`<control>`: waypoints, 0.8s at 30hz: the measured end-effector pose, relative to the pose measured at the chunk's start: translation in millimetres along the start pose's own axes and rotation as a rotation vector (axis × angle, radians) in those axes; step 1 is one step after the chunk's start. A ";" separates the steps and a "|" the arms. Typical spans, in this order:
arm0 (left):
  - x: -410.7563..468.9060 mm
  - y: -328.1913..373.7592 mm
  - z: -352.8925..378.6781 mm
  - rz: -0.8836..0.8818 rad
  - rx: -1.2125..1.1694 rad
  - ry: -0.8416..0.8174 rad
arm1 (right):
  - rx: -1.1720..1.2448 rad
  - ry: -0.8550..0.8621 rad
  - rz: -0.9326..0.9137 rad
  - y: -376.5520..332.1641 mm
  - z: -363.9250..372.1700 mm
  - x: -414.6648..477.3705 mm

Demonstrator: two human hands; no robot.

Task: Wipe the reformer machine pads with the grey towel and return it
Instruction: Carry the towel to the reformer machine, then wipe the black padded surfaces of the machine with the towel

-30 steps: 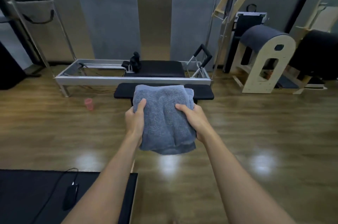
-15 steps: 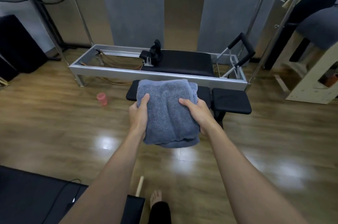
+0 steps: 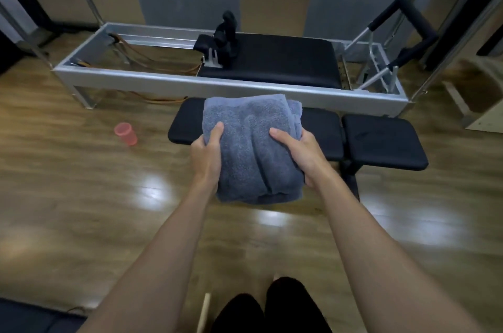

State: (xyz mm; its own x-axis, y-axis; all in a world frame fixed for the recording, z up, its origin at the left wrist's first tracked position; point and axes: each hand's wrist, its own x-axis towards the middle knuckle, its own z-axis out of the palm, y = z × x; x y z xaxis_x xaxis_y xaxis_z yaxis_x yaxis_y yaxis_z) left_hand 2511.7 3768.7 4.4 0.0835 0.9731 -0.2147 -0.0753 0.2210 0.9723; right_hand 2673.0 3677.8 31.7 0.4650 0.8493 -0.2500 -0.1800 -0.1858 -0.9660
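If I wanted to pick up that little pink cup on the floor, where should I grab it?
Grab the pink cup around its round side wall, reaching down from above with your fingers on opposite sides. It seems to lean or lie tilted on the wooden floor, open end facing up-left, so the side is easier to reach than the rim. Nothing crowds it.

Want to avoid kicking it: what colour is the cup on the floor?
Translucent pink; the cup shows in the head view, left of the black bench.

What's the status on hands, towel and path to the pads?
Left hand and right hand both grip the folded grey towel. Towel held above black bench pad. Reformer carriage pad beyond, unobstructed.
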 end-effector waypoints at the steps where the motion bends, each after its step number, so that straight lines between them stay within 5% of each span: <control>1: 18.9 -26.2 3.8 0.005 -0.004 0.004 | 0.001 -0.003 -0.001 24.8 -1.9 21.9; 12: 164.8 -272.9 17.6 -0.072 -0.031 0.086 | 0.025 -0.040 0.016 260.5 -6.2 190.5; 24: 237.5 -262.9 -16.8 -0.106 -0.067 0.060 | 0.114 -0.151 0.151 257.7 60.2 240.7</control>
State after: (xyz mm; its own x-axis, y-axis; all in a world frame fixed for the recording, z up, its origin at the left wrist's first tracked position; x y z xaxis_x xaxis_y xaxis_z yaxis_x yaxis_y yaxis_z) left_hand 2534.6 3942.8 -303.8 0.0350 0.9456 -0.3234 -0.1358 0.3250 0.9359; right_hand 2686.4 3864.1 -273.4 0.2922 0.8820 -0.3697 -0.3385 -0.2661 -0.9025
